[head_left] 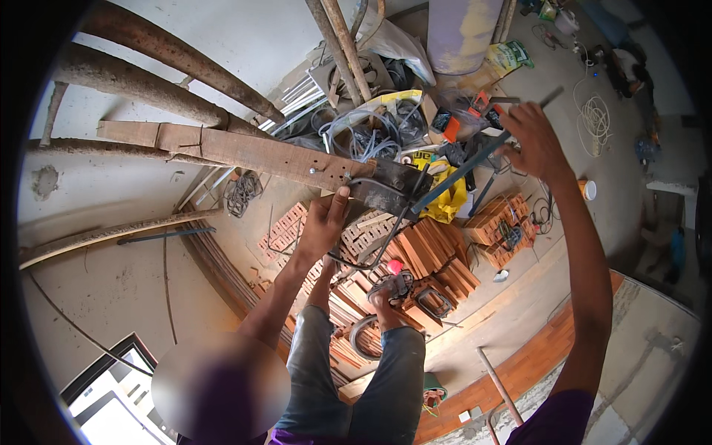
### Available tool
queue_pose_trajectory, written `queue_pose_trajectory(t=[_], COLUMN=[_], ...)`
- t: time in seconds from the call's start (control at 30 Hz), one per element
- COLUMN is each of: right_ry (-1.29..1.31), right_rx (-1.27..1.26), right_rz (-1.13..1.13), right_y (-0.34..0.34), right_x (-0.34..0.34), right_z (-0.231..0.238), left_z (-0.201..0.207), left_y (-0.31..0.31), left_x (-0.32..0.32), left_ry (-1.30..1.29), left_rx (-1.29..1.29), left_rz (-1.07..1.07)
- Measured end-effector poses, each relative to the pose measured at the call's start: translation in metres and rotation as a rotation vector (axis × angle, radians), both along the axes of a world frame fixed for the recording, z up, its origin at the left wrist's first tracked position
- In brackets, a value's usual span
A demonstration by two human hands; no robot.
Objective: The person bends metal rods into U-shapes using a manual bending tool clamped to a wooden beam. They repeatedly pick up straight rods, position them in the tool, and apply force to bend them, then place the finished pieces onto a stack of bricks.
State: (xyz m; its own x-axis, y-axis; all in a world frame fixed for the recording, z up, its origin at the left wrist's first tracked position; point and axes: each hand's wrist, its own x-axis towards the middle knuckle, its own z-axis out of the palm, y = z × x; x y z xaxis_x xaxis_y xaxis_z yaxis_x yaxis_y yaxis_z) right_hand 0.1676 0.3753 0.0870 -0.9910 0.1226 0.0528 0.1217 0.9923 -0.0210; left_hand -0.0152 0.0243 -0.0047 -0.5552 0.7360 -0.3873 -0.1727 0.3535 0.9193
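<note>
head — right fingers (528,117) curled round dark bar (463,170); left fingers (340,200) touching plank (252,151)

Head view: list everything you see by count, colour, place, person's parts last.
Bar: 1, grey, right of centre.
Plank: 1, brown, left of centre.
Dark block: 1, black, plank's right end.
Bent rod: 1, black, below dark block.
Poles: several, brown, upper left.
Panel: 1, purple and yellow, top.
Bricks: many, orange, floor.
Timber pieces: many, reddish, floor.
Coiled cable: 1, white, right.
Window: 1, white, lower left.
Small clutter: uncountable, mixed, upper centre.
Legs: 2, blue trousers, below centre.
Left hand: 1, bare, at plank's lower edge.
Right hand: 1, bare, around bar.
</note>
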Motion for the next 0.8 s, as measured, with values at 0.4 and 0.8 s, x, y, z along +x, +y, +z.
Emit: queue_pose_trajectory(t=[0.4, 0.8], right_ry=[-0.119, -0.312], right_rx=[-0.161, -0.177], right_rz=[0.146, 0.093], right_y=[0.034, 0.054], right_x=[-0.014, -0.021], right_z=[0.024, 0.025], left_z=[-0.004, -0.013], left_y=[0.004, -0.012], left_x=[-0.006, -0.012], left_ry=[-0.245, -0.581], left_rx=[-0.027, 0.182], left_rz=[-0.043, -0.108])
